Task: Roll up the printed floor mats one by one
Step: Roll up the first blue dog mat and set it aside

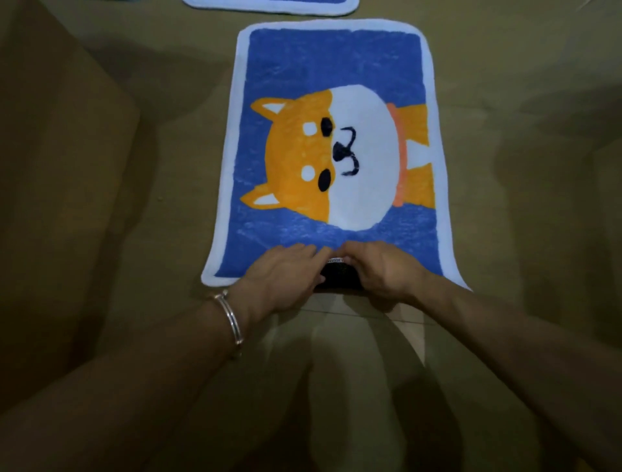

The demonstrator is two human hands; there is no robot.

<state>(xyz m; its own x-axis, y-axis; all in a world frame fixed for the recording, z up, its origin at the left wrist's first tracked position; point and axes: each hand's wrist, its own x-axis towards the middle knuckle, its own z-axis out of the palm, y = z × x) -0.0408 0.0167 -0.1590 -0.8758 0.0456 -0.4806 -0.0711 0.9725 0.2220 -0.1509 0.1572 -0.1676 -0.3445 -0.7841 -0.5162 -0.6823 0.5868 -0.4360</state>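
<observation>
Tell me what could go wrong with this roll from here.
1. The left hand and right hand grip the mat only at the middle of its near edge. Both near corners lie flat, so the roll may start crooked or cone-shaped.
2. Only a small flap is turned over, so it could spring back if released.
3. A second mat lies just beyond the far end, and the roll might bump it.
</observation>
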